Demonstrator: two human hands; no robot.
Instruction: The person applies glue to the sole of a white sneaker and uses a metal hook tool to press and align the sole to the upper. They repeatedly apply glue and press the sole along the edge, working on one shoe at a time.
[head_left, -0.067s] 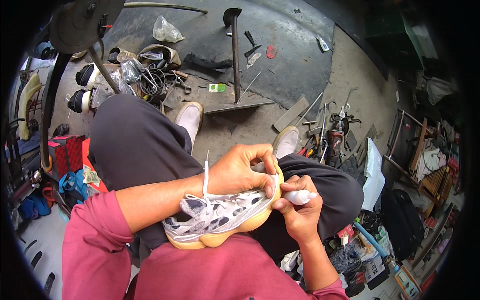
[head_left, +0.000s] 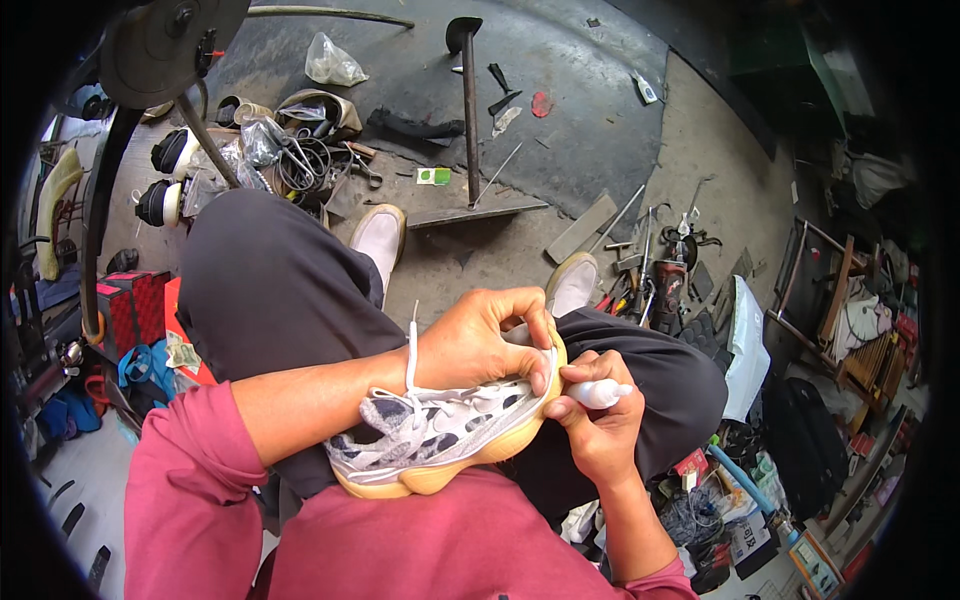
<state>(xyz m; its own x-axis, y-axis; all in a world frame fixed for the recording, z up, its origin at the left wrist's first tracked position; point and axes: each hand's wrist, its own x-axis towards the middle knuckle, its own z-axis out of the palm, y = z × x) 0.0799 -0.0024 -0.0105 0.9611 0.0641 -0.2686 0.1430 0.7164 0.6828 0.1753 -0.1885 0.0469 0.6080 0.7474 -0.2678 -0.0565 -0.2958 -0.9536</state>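
A white and grey sneaker (head_left: 430, 432) with dark patches and a yellowish sole lies across my lap, its toe pointing right. My left hand (head_left: 480, 345) grips the toe end from above, thumb on the upper near the sole edge and fingers bent over the front. One white lace (head_left: 413, 350) stands up beside that wrist. In my right hand (head_left: 600, 415) is a small white squeeze bottle (head_left: 600, 394), pinched between thumb and fingers. Its tip end is at the sole's toe edge; the fingers partly hide whether it touches.
A metal shoe-last stand (head_left: 470, 110) rises from the floor ahead. Scissors, wires and plastic bags (head_left: 270, 140) lie to the left. Pliers and other hand tools (head_left: 640, 290) lie right of my foot. Mixed clutter (head_left: 710, 510) fills the lower right. A machine wheel (head_left: 165, 50) overhangs the upper left.
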